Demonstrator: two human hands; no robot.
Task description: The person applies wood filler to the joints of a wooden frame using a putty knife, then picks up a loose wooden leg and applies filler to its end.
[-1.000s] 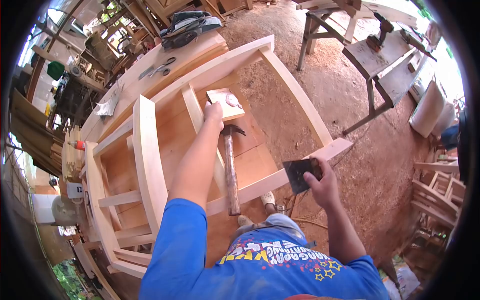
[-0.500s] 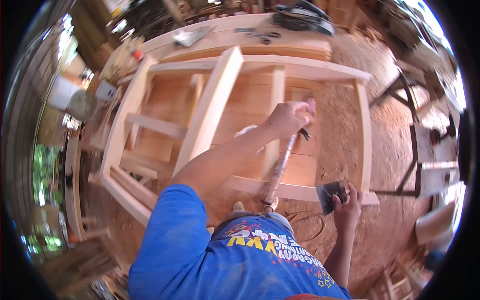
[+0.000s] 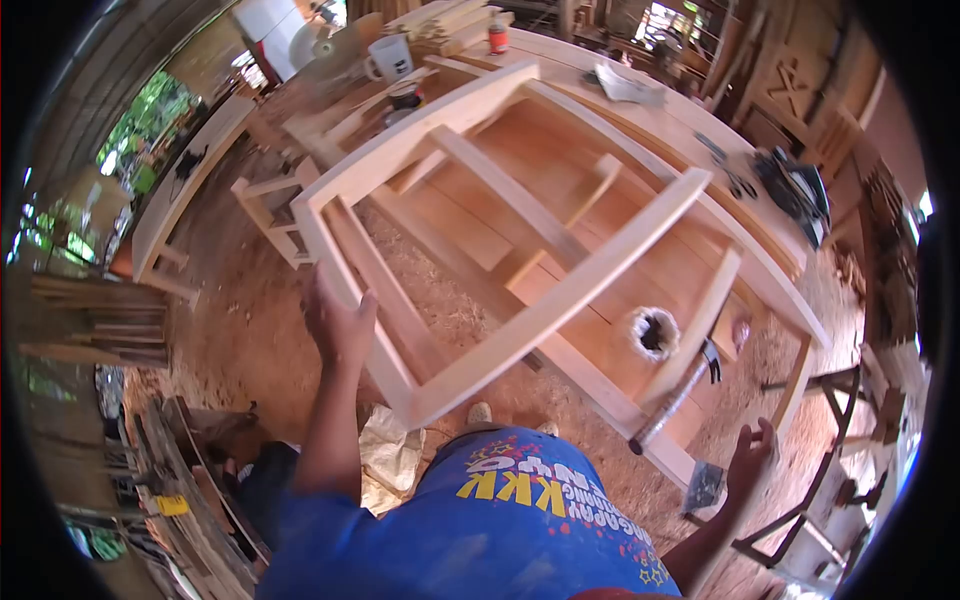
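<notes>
My left hand (image 3: 338, 325) grips the near left rail of a pale wooden frame (image 3: 580, 285), which stands tilted in front of me. My right hand (image 3: 752, 462) is beside the frame's near right end, its fingers apart. A dark grey square pad (image 3: 706, 486) lies at the rail end, right next to that hand. A claw hammer (image 3: 676, 402) with a wrapped handle rests across the frame's near rail. Behind it sit a white ring-shaped roll (image 3: 655, 333) with a dark centre and a small pinkish packet (image 3: 740, 334).
Behind the frame runs a long workbench (image 3: 560, 75) with a red can (image 3: 498, 38), scissors (image 3: 738, 180) and a dark power tool (image 3: 795, 195). A low bench (image 3: 195, 190) stands left. A pale sack (image 3: 392, 450) lies by my feet, and a metal stand (image 3: 810, 500) is at right.
My left hand has left the hammer area and now grips the frame's left rail. My right hand's fingers have come off the grey pad. The view has turned left.
</notes>
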